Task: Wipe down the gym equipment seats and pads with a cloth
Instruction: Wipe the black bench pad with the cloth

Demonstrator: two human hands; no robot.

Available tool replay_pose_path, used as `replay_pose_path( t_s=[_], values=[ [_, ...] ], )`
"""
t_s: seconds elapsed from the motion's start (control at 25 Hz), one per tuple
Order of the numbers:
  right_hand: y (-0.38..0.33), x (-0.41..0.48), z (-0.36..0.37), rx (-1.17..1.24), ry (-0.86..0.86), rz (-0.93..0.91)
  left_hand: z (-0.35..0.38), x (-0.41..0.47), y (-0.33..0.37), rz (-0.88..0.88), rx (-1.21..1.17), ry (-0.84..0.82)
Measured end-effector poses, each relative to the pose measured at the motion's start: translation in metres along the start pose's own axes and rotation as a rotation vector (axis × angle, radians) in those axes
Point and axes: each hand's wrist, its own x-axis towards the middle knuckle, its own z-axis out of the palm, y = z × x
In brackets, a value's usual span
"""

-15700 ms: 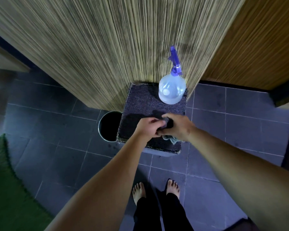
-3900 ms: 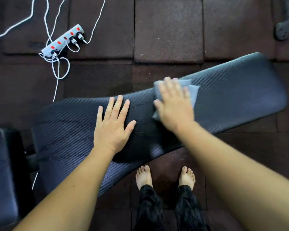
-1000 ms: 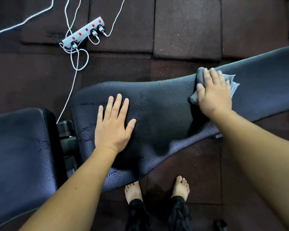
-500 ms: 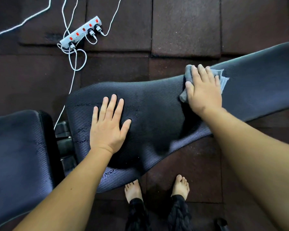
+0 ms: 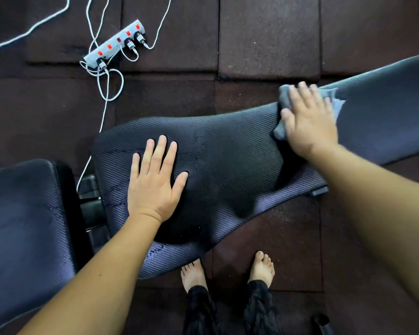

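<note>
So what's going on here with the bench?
A person is wiping down a black gym bench pad. The right hand presses a grey cloth flat against the pad's far edge. The left hand rests flat on the pad. A power strip lies on the floor beyond.

Right hand [image 5: 310, 124] and cloth [image 5: 280, 131] now sit far right on the back pad [image 5: 228, 153], at its far edge; 3.9 s ago they were just beside the left hand [image 5: 153, 187]. Slight rightward slide versus 0.5 s ago.
</note>
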Motion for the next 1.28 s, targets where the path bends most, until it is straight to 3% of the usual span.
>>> replay_pose_path(
  t_s=[0.12,0.16,0.24,0.32,0.4,0.48,0.6,0.68,0.76,0.84,0.92,1.0,1.12,1.16,1.28],
  values=[
    [-0.032,0.004,0.003,0.014,0.042,0.195,0.002,0.001,-0.001,-0.001,-0.01,0.009],
    [-0.055,-0.005,0.008,0.009,0.062,0.15,0.002,0.001,-0.001,0.0,-0.014,0.009],
    [-0.084,-0.028,0.018,0.021,0.024,-0.109,0.002,0.0,-0.001,-0.001,-0.004,0.014],
    [-0.064,-0.032,0.012,-0.012,-0.05,-0.32,0.001,-0.001,-0.002,-0.003,-0.006,0.009],
    [-0.008,-0.01,-0.001,-0.018,-0.027,-0.2,-0.001,0.0,-0.001,-0.008,-0.003,-0.001],
    [0.044,0.009,-0.013,0.018,0.0,0.085,-0.001,0.001,0.001,-0.007,0.006,-0.008],
    [0.014,-0.007,-0.004,0.046,0.072,0.273,0.0,0.001,0.001,-0.015,0.006,-0.009],
    [-0.056,-0.046,0.018,0.058,0.098,0.115,-0.001,0.001,0.001,-0.014,0.008,-0.018],
    [-0.106,-0.086,0.038,0.072,0.047,-0.194,-0.001,0.001,0.001,-0.012,0.011,-0.018],
    [-0.095,-0.088,0.038,0.068,0.011,-0.374,-0.001,0.001,0.001,-0.011,0.005,-0.016],
    [-0.041,-0.067,0.029,0.06,0.028,-0.29,-0.002,0.001,0.001,-0.011,-0.006,-0.019],
    [0.016,-0.053,0.017,0.046,0.072,-0.078,-0.001,0.001,0.002,-0.011,-0.006,-0.017],
    [-0.003,-0.084,0.024,0.056,0.148,0.167,-0.001,0.001,0.001,-0.017,0.004,-0.016],
    [-0.033,-0.106,0.035,0.054,0.144,0.156,-0.001,0.001,0.001,-0.015,0.006,-0.018],
    [-0.093,-0.168,0.054,0.079,0.038,-0.179,-0.001,0.001,0.001,-0.01,0.017,-0.021]
  ],
)
